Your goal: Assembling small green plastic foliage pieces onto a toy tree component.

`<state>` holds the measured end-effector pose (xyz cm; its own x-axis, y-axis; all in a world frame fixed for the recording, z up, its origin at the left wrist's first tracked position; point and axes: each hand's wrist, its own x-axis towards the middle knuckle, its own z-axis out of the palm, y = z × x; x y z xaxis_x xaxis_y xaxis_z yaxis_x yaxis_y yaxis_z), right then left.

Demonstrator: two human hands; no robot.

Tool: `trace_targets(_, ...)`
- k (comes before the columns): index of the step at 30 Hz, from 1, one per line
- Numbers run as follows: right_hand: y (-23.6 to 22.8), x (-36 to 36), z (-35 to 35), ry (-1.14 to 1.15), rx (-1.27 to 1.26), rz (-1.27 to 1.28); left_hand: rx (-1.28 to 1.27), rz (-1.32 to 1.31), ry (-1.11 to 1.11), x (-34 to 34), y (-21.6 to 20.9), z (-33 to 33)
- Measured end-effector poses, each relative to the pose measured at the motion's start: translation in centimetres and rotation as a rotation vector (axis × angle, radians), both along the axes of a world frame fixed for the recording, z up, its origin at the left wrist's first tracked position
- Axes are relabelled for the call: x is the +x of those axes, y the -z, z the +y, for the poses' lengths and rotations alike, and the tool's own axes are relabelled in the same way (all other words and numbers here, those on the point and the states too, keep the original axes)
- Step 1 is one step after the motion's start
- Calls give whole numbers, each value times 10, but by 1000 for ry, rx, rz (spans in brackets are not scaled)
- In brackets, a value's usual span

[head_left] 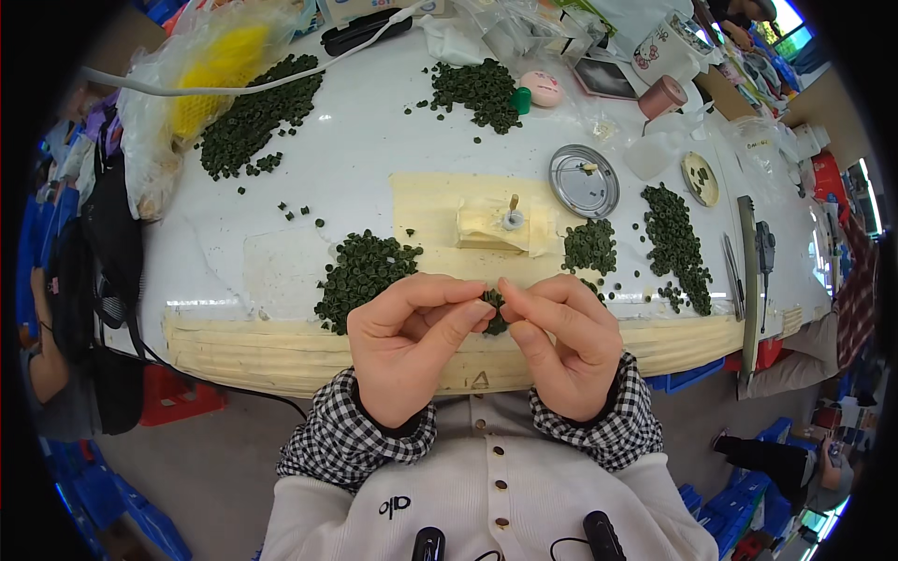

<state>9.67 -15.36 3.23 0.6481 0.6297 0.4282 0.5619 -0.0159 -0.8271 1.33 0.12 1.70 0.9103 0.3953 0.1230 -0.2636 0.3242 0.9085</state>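
Note:
My left hand (407,341) and my right hand (572,346) meet over the table's near edge, fingertips almost touching. Thumb and forefinger of the left hand pinch at a small dark green piece (492,297). The right hand's fingers are bent together close beside it; what they hold, if anything, is too small to make out. More dark green shows just below the fingertips. Left of my left hand lies a heap of small dark green pieces (363,273). Beyond the hands stands a tape-covered block (486,229) with a small upright peg (513,208).
Other green heaps lie at the far left (257,122), far middle (479,93) and right (675,243). A round metal lid (585,182) and a small yellowish dish (700,179) are at right, with tweezers (732,271). A white cable (224,91) crosses the back left.

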Motion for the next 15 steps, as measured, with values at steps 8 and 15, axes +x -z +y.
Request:
trace_targets(8,1,-1,1,-10,26,1,61,-4,9,1,2,0)
trace_targets(15,2,-1,1,-17,17,21,-10,18,37,1,2,1)
